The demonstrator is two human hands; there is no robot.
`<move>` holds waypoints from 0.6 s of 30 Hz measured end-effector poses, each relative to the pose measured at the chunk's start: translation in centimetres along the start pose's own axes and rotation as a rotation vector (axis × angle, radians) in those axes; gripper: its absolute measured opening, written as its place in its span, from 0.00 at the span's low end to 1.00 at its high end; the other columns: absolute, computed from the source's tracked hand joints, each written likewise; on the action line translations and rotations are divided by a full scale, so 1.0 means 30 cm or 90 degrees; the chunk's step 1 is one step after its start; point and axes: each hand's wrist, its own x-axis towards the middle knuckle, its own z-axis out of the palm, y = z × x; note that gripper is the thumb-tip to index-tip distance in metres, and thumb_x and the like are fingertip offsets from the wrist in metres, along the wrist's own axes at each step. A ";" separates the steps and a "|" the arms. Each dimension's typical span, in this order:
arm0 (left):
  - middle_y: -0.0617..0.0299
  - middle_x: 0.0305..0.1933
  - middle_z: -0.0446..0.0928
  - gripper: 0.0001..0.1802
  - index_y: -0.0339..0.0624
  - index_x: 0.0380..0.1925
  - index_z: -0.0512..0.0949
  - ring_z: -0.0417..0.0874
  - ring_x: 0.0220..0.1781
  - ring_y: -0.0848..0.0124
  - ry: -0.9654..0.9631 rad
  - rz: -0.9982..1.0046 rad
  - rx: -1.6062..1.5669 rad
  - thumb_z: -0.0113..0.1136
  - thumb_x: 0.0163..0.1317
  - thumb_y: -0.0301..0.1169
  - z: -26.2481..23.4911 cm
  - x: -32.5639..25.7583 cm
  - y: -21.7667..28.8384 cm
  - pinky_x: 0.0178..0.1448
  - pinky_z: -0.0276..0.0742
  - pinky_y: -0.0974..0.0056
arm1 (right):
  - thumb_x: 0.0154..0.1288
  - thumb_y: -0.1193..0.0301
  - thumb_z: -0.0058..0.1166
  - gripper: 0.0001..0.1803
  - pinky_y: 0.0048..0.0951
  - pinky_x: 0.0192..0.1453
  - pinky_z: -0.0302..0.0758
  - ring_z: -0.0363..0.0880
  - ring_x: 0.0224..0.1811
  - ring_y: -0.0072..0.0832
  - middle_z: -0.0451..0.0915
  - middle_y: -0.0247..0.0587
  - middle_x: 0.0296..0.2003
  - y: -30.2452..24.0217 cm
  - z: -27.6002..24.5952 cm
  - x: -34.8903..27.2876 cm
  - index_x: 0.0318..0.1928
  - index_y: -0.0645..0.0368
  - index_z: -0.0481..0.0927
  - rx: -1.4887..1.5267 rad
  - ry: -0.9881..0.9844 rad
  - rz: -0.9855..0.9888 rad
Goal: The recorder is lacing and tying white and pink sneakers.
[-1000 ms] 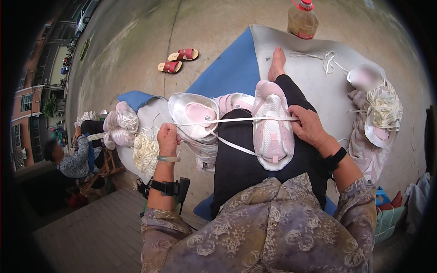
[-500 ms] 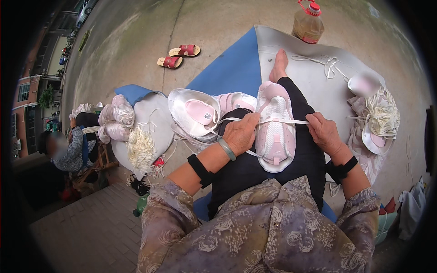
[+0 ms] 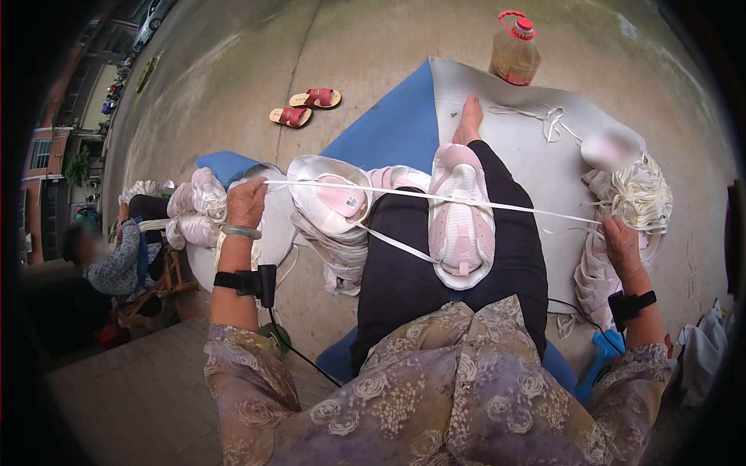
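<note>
Left hand (image 3: pixel 247 203) swung out to nine o'clock, clamped on the white lace (image 3: pixel 497 203), now drawn taut across the pink shoe upper (image 3: pixel 460 225) on the lap. Right hand (image 3: pixel 622 247), three o'clock, closed on its far end. Pulling lace through, seemingly.

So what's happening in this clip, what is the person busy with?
A seated person has a pink and white shoe upper lying on their lap. The left hand grips a white lace out to the left, pulled taut across the upper to the right hand, which rests by a bundle of white laces. More shoe uppers are piled on the left. Red sandals and a bottle sit on the ground beyond.
</note>
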 end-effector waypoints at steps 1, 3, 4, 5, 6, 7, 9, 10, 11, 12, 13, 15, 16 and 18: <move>0.49 0.24 0.77 0.10 0.43 0.34 0.80 0.79 0.26 0.58 0.027 -0.012 -0.026 0.56 0.53 0.33 -0.041 -0.001 -0.100 0.32 0.73 0.59 | 0.52 0.80 0.52 0.10 0.39 0.24 0.69 0.73 0.24 0.43 0.70 0.44 0.25 0.043 -0.036 -0.041 0.37 0.60 0.71 -0.055 -0.025 0.046; 0.63 0.16 0.72 0.11 0.40 0.37 0.80 0.69 0.15 0.78 0.001 -0.204 -0.208 0.56 0.55 0.29 -0.122 -0.001 -0.124 0.19 0.67 0.71 | 0.55 0.79 0.49 0.12 0.41 0.30 0.71 0.74 0.28 0.46 0.73 0.47 0.29 0.134 -0.100 -0.145 0.42 0.60 0.72 -0.078 0.000 0.109; 0.68 0.16 0.70 0.10 0.38 0.38 0.80 0.67 0.13 0.81 0.013 -0.219 -0.255 0.55 0.55 0.27 -0.159 -0.013 -0.130 0.15 0.63 0.74 | 0.57 0.79 0.48 0.13 0.40 0.30 0.71 0.74 0.29 0.47 0.74 0.48 0.31 0.190 -0.130 -0.196 0.44 0.60 0.72 -0.136 0.030 0.099; 0.68 0.16 0.70 0.11 0.38 0.38 0.80 0.67 0.13 0.81 0.012 -0.222 -0.250 0.55 0.55 0.26 -0.187 -0.020 -0.147 0.15 0.63 0.74 | 0.59 0.78 0.47 0.12 0.40 0.30 0.71 0.74 0.30 0.47 0.74 0.48 0.32 0.228 -0.172 -0.232 0.44 0.60 0.72 -0.149 0.030 0.121; 0.68 0.16 0.70 0.11 0.37 0.38 0.80 0.67 0.13 0.81 0.011 -0.228 -0.243 0.55 0.55 0.25 -0.214 -0.031 -0.160 0.16 0.63 0.74 | 0.60 0.79 0.47 0.11 0.39 0.31 0.70 0.74 0.31 0.47 0.73 0.49 0.33 0.268 -0.219 -0.263 0.44 0.61 0.71 -0.149 -0.009 0.169; 0.68 0.16 0.70 0.11 0.37 0.38 0.80 0.67 0.13 0.81 0.016 -0.227 -0.246 0.55 0.55 0.25 -0.229 -0.039 -0.160 0.16 0.63 0.74 | 0.60 0.80 0.46 0.11 0.38 0.30 0.70 0.74 0.31 0.47 0.73 0.49 0.33 0.305 -0.269 -0.294 0.45 0.62 0.71 -0.170 0.031 0.143; 0.68 0.17 0.70 0.11 0.37 0.38 0.79 0.68 0.14 0.81 0.007 -0.240 -0.301 0.55 0.55 0.25 -0.248 -0.054 -0.156 0.17 0.64 0.74 | 0.62 0.79 0.45 0.11 0.36 0.34 0.72 0.75 0.34 0.46 0.74 0.50 0.35 0.382 -0.384 -0.359 0.46 0.62 0.71 -0.210 0.039 0.187; 0.68 0.17 0.70 0.11 0.37 0.38 0.79 0.68 0.14 0.81 0.011 -0.240 -0.302 0.55 0.55 0.25 -0.260 -0.066 -0.160 0.17 0.64 0.74 | 0.63 0.79 0.45 0.11 0.35 0.36 0.73 0.76 0.35 0.45 0.75 0.50 0.37 0.402 -0.442 -0.378 0.46 0.62 0.71 -0.229 0.051 0.191; 0.68 0.17 0.71 0.11 0.37 0.38 0.79 0.69 0.14 0.81 0.017 -0.205 -0.279 0.55 0.55 0.24 -0.271 -0.077 -0.165 0.17 0.64 0.74 | 0.62 0.80 0.44 0.12 0.35 0.36 0.73 0.76 0.36 0.45 0.75 0.51 0.38 0.437 -0.498 -0.408 0.47 0.62 0.71 -0.259 0.051 0.199; 0.68 0.18 0.71 0.10 0.38 0.37 0.79 0.69 0.15 0.81 0.023 -0.169 -0.254 0.54 0.55 0.24 -0.285 -0.089 -0.172 0.18 0.65 0.74 | 0.63 0.80 0.44 0.13 0.34 0.41 0.75 0.77 0.41 0.44 0.76 0.51 0.42 0.472 -0.554 -0.441 0.49 0.63 0.70 -0.281 0.052 0.181; 0.68 0.18 0.71 0.10 0.38 0.37 0.79 0.69 0.15 0.81 0.025 -0.165 -0.257 0.54 0.55 0.24 -0.303 -0.098 -0.186 0.18 0.65 0.74 | 0.63 0.80 0.44 0.14 0.32 0.44 0.75 0.77 0.44 0.43 0.76 0.51 0.44 0.526 -0.605 -0.494 0.50 0.63 0.70 -0.313 0.052 0.184; 0.68 0.19 0.72 0.10 0.38 0.36 0.79 0.70 0.16 0.81 0.064 -0.132 -0.185 0.53 0.55 0.24 -0.388 -0.133 -0.225 0.19 0.66 0.74 | 0.62 0.81 0.44 0.17 0.30 0.50 0.74 0.76 0.48 0.41 0.75 0.50 0.47 0.606 -0.671 -0.568 0.52 0.63 0.69 -0.390 0.053 0.173; 0.68 0.19 0.72 0.10 0.38 0.36 0.79 0.70 0.16 0.81 0.067 -0.127 -0.178 0.53 0.55 0.24 -0.442 -0.146 -0.237 0.19 0.66 0.74 | 0.61 0.82 0.45 0.18 0.29 0.51 0.74 0.75 0.50 0.40 0.75 0.48 0.48 0.630 -0.695 -0.607 0.53 0.62 0.69 -0.441 0.051 0.162; 0.68 0.20 0.73 0.10 0.38 0.36 0.79 0.71 0.17 0.80 0.101 -0.136 -0.165 0.52 0.56 0.24 -0.524 -0.135 -0.242 0.20 0.67 0.74 | 0.61 0.83 0.43 0.22 0.28 0.58 0.70 0.74 0.53 0.35 0.73 0.48 0.51 0.735 -0.733 -0.788 0.57 0.62 0.66 -0.210 0.161 0.275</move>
